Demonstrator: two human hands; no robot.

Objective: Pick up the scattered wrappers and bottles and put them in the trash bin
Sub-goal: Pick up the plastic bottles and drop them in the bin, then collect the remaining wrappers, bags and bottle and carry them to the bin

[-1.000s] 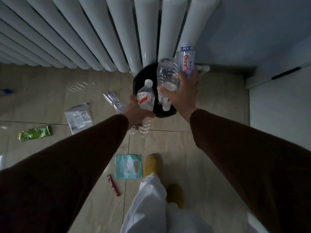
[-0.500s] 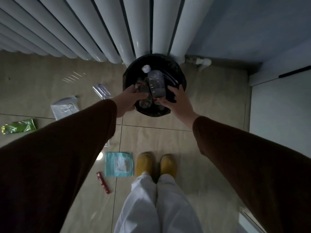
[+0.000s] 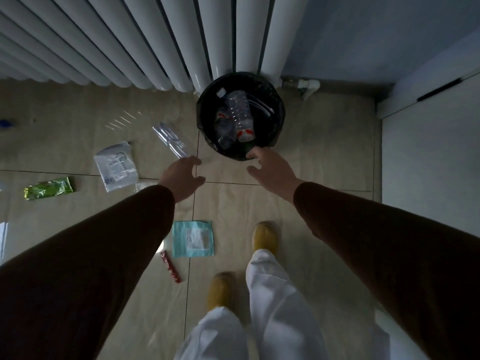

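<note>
While both hands hang empty over the floor, head view shows the left hand (image 3: 181,178) with fingers loosely spread, holding nothing, and the right hand (image 3: 272,170) likewise open and empty, fingertips just at the near rim of the trash bin (image 3: 279,113). Bin sits just ahead of the right hand, against the radiator (image 3: 145,40); several clear bottles (image 3: 237,113) already lie inside it. Left to do, judging from the floor: clear plastic wrapper (image 3: 171,140) just ahead-left of the left hand, white pouch (image 3: 115,166) further to its left, green wrapper (image 3: 48,188) well left beyond that, teal packet (image 3: 193,239) and red stick wrapper (image 3: 170,266) behind the left hand, near the yellow shoes (image 3: 265,236). No loose bottles visible on the floor; a blue scrap at far left is too small to tell. Bottles look done, wrappers pending.
</note>
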